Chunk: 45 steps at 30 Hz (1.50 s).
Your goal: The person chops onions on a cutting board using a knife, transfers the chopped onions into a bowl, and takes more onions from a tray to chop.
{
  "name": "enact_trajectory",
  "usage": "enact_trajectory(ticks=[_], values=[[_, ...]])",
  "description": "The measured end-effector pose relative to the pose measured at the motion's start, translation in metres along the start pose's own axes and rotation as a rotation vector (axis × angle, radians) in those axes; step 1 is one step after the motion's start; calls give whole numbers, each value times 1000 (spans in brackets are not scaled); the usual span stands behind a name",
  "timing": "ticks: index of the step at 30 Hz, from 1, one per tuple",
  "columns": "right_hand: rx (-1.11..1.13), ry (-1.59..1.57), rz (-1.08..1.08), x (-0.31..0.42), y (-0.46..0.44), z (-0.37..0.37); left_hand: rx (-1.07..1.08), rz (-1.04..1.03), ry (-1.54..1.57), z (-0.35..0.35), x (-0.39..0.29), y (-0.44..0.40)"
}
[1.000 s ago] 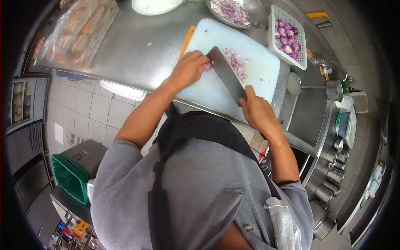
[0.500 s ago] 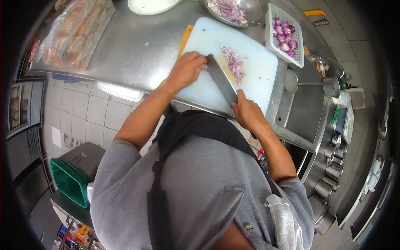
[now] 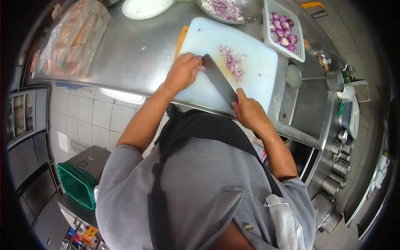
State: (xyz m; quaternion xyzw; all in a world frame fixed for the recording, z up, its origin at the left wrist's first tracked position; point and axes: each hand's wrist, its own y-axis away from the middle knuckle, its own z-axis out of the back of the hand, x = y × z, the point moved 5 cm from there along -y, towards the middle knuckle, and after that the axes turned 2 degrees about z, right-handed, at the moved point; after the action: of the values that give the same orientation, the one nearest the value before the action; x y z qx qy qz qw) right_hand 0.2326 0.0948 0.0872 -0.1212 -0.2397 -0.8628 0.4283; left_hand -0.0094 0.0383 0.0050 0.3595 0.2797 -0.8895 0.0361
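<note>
My right hand (image 3: 251,111) is closed round the handle of a broad-bladed kitchen knife (image 3: 220,80), whose blade slants up and left over the white cutting board (image 3: 258,62). At the blade's far end, my left hand (image 3: 184,71) has its fingers curled down on a purple onion (image 3: 201,66), mostly hidden beneath them. Just right of the blade lies a strip of chopped purple onion (image 3: 231,63) on the board.
Behind the board are a metal bowl of chopped onion (image 3: 223,9) and a white oval dish (image 3: 146,7). A white basket (image 3: 301,46) holds several peeled purple onions. Plastic-wrapped packages (image 3: 75,41) lie at the left; a sink (image 3: 307,109) is at the right.
The view has shifted slightly. Both hands stay in nearly the same places on the board, the knife still in my right hand and the onion under my left fingers.
</note>
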Motion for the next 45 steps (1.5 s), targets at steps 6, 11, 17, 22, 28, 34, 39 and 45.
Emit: enact_trajectory(ticks=[6, 11, 17, 22, 28, 34, 39, 45], values=[[-128, -43, -65, -15, 21, 17, -6, -145, -103, 8, -17, -14], [-128, -20, -54, -45, 12, -2, 169, 18, -33, -2, -27, -21], [-172, 42, -1, -11, 14, 34, 161, 42, -94, -20, -39, -27], [-116, 46, 12, -24, 3, 14, 174, 43, -107, -24, -37, -29], [-51, -20, 4, -22, 4, 2, 98, 37, -68, -23, -40, -19], [-67, -68, 33, -17, 4, 8, 54, 8, -36, -26, -40, -17], [-37, -59, 2, -15, 10, 19, 24, 6, -12, -25, -38, -11], [-28, -27, 14, -22, 3, 5, -10, 8, -4, -25, -31, -4]])
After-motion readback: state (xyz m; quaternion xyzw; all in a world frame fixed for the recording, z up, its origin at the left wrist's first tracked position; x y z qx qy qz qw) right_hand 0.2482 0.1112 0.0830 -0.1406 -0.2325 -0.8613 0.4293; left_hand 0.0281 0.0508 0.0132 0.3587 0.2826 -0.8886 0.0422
